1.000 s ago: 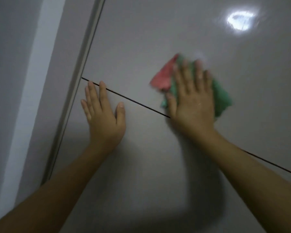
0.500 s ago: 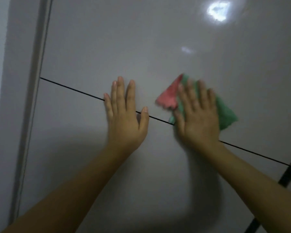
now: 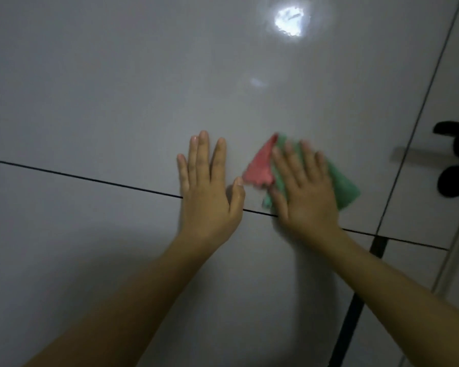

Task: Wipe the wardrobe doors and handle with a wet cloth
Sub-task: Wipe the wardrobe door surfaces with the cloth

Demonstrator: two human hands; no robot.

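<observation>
Lying right of the cloth [image 3: 339, 181], the handle [image 3: 453, 165] is nearer the right hand [image 3: 305, 192] (flat, pressing the cloth); the left hand [image 3: 210, 192] is laid flat, holding nothing.

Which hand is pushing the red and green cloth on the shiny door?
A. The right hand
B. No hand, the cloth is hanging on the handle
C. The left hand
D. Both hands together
A: the right hand lies flat on the red and green cloth, pressing it to the wardrobe door, while the left hand rests bare on the door beside it.
</observation>
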